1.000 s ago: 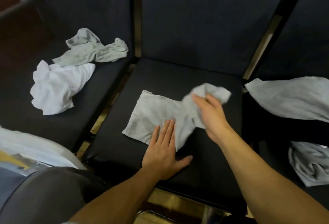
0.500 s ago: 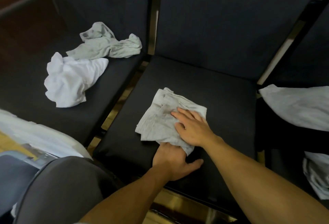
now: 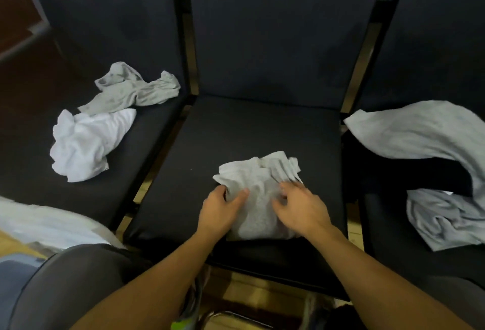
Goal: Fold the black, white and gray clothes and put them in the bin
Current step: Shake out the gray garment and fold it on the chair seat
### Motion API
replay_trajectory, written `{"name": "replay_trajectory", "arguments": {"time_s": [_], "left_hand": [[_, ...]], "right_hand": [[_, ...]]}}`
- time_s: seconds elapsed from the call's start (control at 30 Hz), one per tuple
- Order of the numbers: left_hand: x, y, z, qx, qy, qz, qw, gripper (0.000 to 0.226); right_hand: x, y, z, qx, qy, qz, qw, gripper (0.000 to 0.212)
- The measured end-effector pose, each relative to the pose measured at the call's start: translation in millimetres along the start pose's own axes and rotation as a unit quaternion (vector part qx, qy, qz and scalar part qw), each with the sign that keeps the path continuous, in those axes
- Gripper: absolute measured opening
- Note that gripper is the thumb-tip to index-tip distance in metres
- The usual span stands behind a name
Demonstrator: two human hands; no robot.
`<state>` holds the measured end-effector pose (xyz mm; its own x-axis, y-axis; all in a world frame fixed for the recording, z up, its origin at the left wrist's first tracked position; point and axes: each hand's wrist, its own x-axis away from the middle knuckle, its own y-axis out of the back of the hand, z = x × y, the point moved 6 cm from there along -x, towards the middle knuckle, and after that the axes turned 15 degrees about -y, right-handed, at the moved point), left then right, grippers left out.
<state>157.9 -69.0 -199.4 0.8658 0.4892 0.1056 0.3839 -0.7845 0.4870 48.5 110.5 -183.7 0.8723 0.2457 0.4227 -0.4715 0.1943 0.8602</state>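
Both hands are working a folded gray garment on the middle chair seat.

The left hand's fingers (image 3: 237, 194) are curling round the near-left edge of the gray garment (image 3: 258, 190) and pinching it, with the left hand (image 3: 216, 211) resting on the seat of the middle chair (image 3: 236, 130). The right hand (image 3: 301, 209) is lying on the garment's right side with fingers bent loosely; whether they are gripping the cloth is hard to tell through the blur. The garment is sitting near the seat's front edge, toward the centre. On the left chair's seat a crumpled gray garment (image 3: 133, 90) is lying at the back, touching a bunched white garment (image 3: 84, 143) in front of it. On the right chair a light gray garment (image 3: 420, 130) is draping over the seat.
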Motion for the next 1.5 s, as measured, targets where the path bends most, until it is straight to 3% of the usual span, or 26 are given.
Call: {"name": "replay_trajectory", "arguments": {"time_s": [0.17, 0.27, 0.4, 0.57, 0.63, 0.7, 0.8, 0.83, 0.9, 1.0, 1.27, 1.43, 1.5], "left_hand": [[-7, -6, -6, -0.087, -0.025, -0.009, 0.996, 0.021], [-4, -8, -8, -0.103, -0.042, -0.013, 0.994, 0.029], [-11, -4, -9, -0.082, -0.047, -0.045, 0.994, 0.039], [-22, 11, 5, -0.038, 0.004, -0.133, 0.990, 0.036], [-30, 14, 14, -0.061, 0.049, -0.114, 0.990, 0.021], [-36, 16, 8, -0.131, 0.036, -0.088, 0.987, 0.033], [-34, 7, -31, -0.308, -0.173, -0.076, 0.932, 0.054], [-32, -4, -39, -0.350, -0.221, -0.043, 0.909, 0.055], [-35, -27, -36, -0.372, -0.235, 0.053, 0.896, 0.063], [-42, -48, -4, -0.360, -0.189, 0.151, 0.901, 0.065], [-56, -37, 11, -0.378, -0.161, 0.177, 0.894, 0.083], [-41, -10, 6, -0.378, -0.114, 0.098, 0.914, 0.084], [-32, 2, 0, -0.391, -0.095, 0.052, 0.914, 0.081]], "right_hand": [[-20, 8, -10, -0.068, -0.042, -0.056, 0.995, 0.054], [-36, 7, -13, -0.110, -0.050, -0.072, 0.990, 0.063], [-50, 18, -11, -0.205, -0.036, -0.137, 0.968, 0.017], [-64, 32, -38, -0.379, -0.138, -0.133, 0.905, 0.010], [-67, 28, -43, -0.322, -0.156, -0.110, 0.927, 0.016], [-63, 23, -40, -0.255, -0.129, -0.123, 0.951, 0.034], [-33, 32, -14, -0.180, 0.055, -0.260, 0.947, 0.042], [-25, 25, -3, -0.147, 0.132, -0.263, 0.944, 0.040], [-21, 3, 12, -0.073, 0.219, -0.212, 0.950, 0.047], [-33, -30, 4, 0.039, 0.176, -0.147, 0.973, 0.062], [-48, -25, -12, 0.026, 0.102, -0.118, 0.987, 0.067], [-39, 7, -31, -0.037, 0.016, -0.225, 0.974, 0.063], [-35, 9, -29, -0.016, 0.022, -0.193, 0.981, 0.065]]}}
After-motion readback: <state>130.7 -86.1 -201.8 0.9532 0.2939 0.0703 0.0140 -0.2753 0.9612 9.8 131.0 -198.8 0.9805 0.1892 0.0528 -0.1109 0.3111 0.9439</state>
